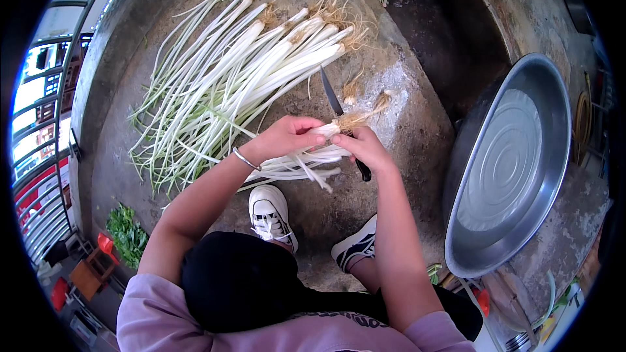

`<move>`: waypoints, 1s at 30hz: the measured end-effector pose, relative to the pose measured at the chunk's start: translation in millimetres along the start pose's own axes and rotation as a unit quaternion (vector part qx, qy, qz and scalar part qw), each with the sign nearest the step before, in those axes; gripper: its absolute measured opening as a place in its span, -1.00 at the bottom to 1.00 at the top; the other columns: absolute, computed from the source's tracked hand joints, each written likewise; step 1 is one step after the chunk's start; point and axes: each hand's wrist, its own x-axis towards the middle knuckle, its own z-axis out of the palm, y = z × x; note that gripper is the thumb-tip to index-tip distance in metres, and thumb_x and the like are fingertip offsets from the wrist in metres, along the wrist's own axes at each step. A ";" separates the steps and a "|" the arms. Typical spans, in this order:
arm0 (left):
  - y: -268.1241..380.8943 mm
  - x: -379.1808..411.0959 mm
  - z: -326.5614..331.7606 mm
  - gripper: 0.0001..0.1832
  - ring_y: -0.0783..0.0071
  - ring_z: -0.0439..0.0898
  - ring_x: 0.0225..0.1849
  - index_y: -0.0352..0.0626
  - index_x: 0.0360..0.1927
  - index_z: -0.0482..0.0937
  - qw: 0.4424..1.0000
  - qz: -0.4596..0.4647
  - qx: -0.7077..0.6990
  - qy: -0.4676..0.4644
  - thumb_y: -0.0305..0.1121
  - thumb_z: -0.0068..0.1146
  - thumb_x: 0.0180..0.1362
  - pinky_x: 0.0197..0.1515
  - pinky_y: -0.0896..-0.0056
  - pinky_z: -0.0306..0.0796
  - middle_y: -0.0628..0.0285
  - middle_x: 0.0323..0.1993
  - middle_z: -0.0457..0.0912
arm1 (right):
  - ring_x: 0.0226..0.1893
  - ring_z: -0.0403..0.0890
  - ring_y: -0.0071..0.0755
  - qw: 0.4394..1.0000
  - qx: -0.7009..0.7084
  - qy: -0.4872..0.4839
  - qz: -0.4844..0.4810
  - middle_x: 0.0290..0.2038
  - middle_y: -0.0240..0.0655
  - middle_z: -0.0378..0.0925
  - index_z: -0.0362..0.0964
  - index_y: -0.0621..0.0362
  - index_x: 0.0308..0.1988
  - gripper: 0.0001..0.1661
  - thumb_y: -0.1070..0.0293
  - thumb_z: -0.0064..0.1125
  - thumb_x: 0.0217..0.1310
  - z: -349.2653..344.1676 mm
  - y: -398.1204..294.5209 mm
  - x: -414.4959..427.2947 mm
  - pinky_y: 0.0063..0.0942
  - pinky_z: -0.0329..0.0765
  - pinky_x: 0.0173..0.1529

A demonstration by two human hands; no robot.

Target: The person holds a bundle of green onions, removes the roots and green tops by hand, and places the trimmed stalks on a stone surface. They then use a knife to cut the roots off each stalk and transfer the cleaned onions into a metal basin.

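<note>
My left hand (288,138), with a metal bangle at the wrist, grips the white end of a scallion (326,130) near its roots. At the right, my right hand (364,149) holds a knife (331,92) with a dark handle; its blade points up and away, and its thumb touches the scallion's root end. Beneath my hands lie several white stalks (313,159). A large pile of scallions with roots (234,78) spreads over the concrete floor at the upper left. Cut-off root tufts (351,89) lie just beyond the knife.
A large oval metal basin (508,156) stands tilted at the right. Beyond the floor's edge is a dark recess (440,34). Leafy greens (126,235) lie at the lower left, near a barred metal railing (46,107). My shoes (270,215) are below the hands.
</note>
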 end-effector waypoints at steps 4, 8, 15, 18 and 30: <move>3.8 -3.9 5.3 -0.65 0.76 0.42 -0.26 -0.30 0.01 0.51 0.999 0.009 0.037 -0.008 -0.31 0.12 0.22 -0.18 0.59 0.36 0.38 -0.30 0.58 | -0.48 0.48 -0.55 0.997 -0.035 -0.043 0.061 -0.40 -0.40 0.56 0.53 0.22 -0.18 -0.42 -0.10 0.23 0.03 -3.9 -19.0 -1.9 -0.59 0.40 -0.44; 5.5 -2.5 10.0 -0.71 0.61 0.48 -0.30 -0.29 -0.07 0.52 0.976 0.076 0.198 0.051 -0.34 0.12 0.19 -0.20 0.51 0.38 0.25 -0.34 0.57 | -0.45 0.54 -0.42 0.993 -0.023 0.042 -0.107 -0.41 -0.29 0.60 0.55 0.27 -0.23 -0.39 -0.14 0.16 0.10 9.1 4.7 4.5 -0.46 0.45 -0.31; -30.5 18.3 21.1 -0.72 0.03 0.53 -0.30 -0.28 -0.12 0.49 0.816 0.261 0.437 0.272 -0.46 0.11 0.07 -0.22 0.16 0.43 0.01 -0.35 0.52 | -0.48 0.53 -0.24 0.986 -0.081 0.142 -0.010 -0.52 -0.19 0.55 0.56 0.31 -0.40 -0.17 -0.37 -0.09 0.14 21.0 30.8 12.4 -0.39 0.43 -0.30; -39.2 25.2 5.3 -0.66 0.14 0.50 -0.25 -0.26 -0.11 0.48 0.774 0.254 0.504 0.287 -0.37 0.18 0.02 -0.18 0.23 0.44 0.09 -0.35 0.48 | -0.58 0.44 -0.38 0.985 0.043 0.111 0.128 -0.62 -0.30 0.45 0.51 0.19 -0.45 -0.17 -0.44 -0.14 0.12 20.9 28.4 9.4 -0.44 0.37 -0.45; 48.0 80.7 -26.6 -0.61 0.17 0.36 -0.05 -0.22 -0.19 0.48 0.640 0.269 0.623 0.360 -0.34 0.27 -0.12 -0.02 0.23 0.31 0.13 -0.18 0.39 | -0.73 0.25 -0.62 0.964 0.048 0.229 0.124 -0.66 -0.47 0.29 0.31 0.12 -0.53 -0.38 -0.27 0.04 0.12 -20.2 10.6 -25.4 -0.57 0.25 -0.60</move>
